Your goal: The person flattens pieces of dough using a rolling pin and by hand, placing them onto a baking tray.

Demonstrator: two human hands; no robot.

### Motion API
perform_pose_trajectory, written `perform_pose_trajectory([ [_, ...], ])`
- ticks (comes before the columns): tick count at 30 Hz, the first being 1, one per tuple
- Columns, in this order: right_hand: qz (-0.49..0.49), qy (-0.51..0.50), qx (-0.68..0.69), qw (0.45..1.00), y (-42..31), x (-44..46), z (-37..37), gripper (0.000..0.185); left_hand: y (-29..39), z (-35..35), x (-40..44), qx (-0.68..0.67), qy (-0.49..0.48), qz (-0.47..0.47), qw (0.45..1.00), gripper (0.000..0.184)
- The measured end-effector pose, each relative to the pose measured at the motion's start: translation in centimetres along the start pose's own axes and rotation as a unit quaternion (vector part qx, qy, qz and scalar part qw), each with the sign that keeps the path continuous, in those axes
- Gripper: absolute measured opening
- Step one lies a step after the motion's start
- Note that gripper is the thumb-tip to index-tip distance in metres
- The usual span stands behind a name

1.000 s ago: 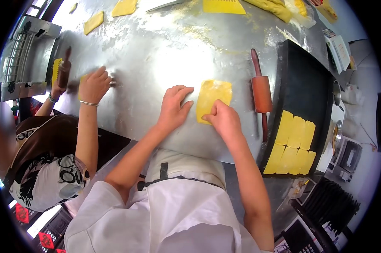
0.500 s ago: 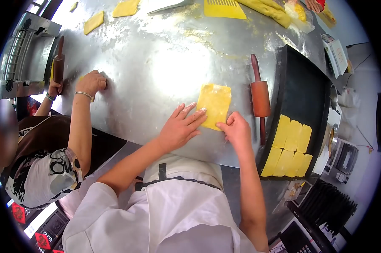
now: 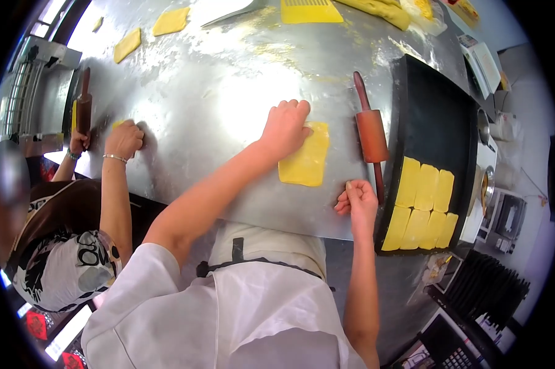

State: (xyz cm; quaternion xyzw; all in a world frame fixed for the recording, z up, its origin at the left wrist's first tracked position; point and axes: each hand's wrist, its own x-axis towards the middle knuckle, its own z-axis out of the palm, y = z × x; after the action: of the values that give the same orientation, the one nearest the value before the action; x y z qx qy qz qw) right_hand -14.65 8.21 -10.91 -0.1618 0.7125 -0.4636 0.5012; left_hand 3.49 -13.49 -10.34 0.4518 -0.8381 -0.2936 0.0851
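A flat yellow dough sheet [image 3: 306, 163] lies on the metal table in front of me. My left hand [image 3: 286, 128] is at its far left corner, fingers curled down and thumb against the dough edge; its fingertips are partly hidden. Off the near right corner, apart from the dough, my right hand [image 3: 358, 203] is closed with thumb against the bent fingers, and nothing shows in it. A red-brown rolling pin [image 3: 372, 135] rests just beyond that hand, alongside a black baking tray [image 3: 437, 104] holding several yellow dough pieces [image 3: 416, 227] in two rows.
At left, a co-worker's hand [image 3: 125, 140] is on the table, with their other hand by a second rolling pin [image 3: 83, 114]. Dough pieces [image 3: 171, 21], a yellow scraper [image 3: 311, 11] and a long dough roll [image 3: 382, 12] lie along the far side. A metal machine [image 3: 34, 92] stands far left.
My left hand has moved from the sheet's left side to its far corner, its fingers now curled. My right hand has let go of the near corner and drawn back to the right.
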Motion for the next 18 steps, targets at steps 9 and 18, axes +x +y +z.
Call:
perform_pose_trajectory([
  [9, -0.06, 0.025, 0.063, 0.996, 1.6, -0.9, 0.2, 0.013, -0.4, -1.4, -2.1, -0.224, -0.076, -0.005, 0.972, 0.024],
  [18, -0.048, -0.032, 0.093, 0.994, 1.3, -0.3, -0.5, 0.014, 7.7, -8.2, -8.4, -0.103, 0.031, 0.295, 0.949, 0.025],
])
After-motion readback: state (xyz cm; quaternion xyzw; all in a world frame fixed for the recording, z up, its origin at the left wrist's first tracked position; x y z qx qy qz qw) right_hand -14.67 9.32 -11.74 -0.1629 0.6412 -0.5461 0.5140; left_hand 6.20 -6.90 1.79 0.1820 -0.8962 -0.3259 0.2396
